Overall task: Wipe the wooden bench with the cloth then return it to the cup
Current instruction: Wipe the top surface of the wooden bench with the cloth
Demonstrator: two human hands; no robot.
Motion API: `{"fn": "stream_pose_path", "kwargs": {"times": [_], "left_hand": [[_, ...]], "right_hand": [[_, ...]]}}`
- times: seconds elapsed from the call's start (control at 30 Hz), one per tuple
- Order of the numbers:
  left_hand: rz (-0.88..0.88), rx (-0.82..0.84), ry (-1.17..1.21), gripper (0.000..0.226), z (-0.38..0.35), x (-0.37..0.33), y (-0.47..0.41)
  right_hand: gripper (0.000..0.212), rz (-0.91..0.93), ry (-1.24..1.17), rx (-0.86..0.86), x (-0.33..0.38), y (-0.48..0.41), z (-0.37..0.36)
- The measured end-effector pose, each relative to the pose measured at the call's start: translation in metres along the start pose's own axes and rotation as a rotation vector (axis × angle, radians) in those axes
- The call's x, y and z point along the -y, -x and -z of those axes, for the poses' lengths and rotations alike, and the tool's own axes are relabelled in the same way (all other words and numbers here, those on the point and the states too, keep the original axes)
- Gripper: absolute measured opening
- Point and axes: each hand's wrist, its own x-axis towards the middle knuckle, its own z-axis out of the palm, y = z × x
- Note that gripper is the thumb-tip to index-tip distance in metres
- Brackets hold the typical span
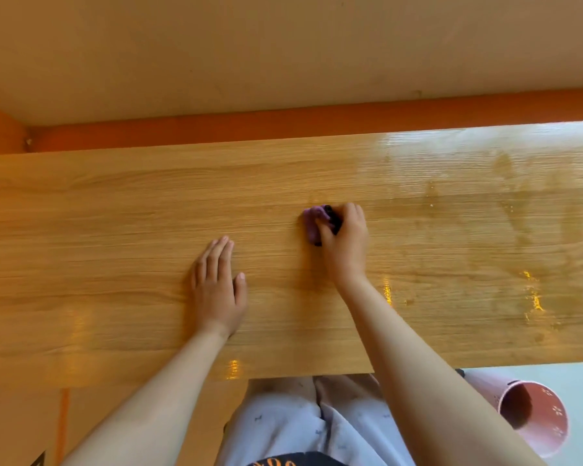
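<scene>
A long wooden bench (115,213) with a glossy grain top spans the view. My right hand (345,242) grips a bunched purple cloth (312,223) and holds it down on the bench near the middle; most of the cloth is hidden under my fingers. My left hand (217,285) rests flat on the wood, fingers straight, a little to the left and nearer to me. A pink cup (532,415) with small flower marks stands on the floor at the lower right, its mouth open toward me.
A beige wall rises behind the bench, with an orange strip (283,124) along its base. The bench's right part shows shiny streaks. Pale floor lies at the lower right around the cup. My knees in light shorts show under the bench's near edge.
</scene>
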Motion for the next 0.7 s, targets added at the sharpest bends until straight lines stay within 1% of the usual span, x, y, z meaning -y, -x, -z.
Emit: {"fn": "stream_pose_path", "kwargs": {"times": [0.1, 0.2, 0.27, 0.37, 0.43, 0.5, 0.57, 0.63, 0.7], "left_hand": [[0.004, 0.008, 0.004, 0.058, -0.001, 0.0, 0.0], [0.007, 0.014, -0.002, 0.058, 0.0, 0.0, 0.0], [0.007, 0.017, -0.002, 0.058, 0.0, 0.0, 0.0], [0.011, 0.021, 0.005, 0.059, 0.001, 0.0, 0.0], [0.014, 0.025, 0.003, 0.059, 0.001, -0.001, 0.0], [0.005, 0.03, -0.002, 0.058, 0.0, 0.001, 0.001], [0.008, 0.014, 0.019, 0.057, 0.0, 0.0, 0.0], [0.025, -0.027, 0.096, 0.053, 0.004, -0.008, -0.006], [0.006, -0.054, 0.147, 0.048, 0.011, -0.024, -0.023]], "right_hand": [[0.014, -0.129, 0.075, -0.182, -0.033, -0.032, 0.05], [0.019, -0.206, 0.123, -0.264, -0.042, -0.043, 0.072], [0.016, -0.204, 0.103, -0.235, -0.03, -0.034, 0.057], [0.013, -0.075, 0.044, -0.046, 0.0, -0.014, 0.008], [0.013, 0.019, 0.058, 0.085, 0.02, -0.007, -0.024], [0.014, 0.052, 0.08, 0.155, 0.032, -0.009, -0.039], [0.013, 0.041, 0.078, 0.137, 0.028, -0.018, -0.032], [0.01, 0.001, 0.082, 0.044, 0.013, -0.033, -0.009], [0.012, -0.082, 0.109, -0.075, -0.006, -0.053, 0.022]]}}
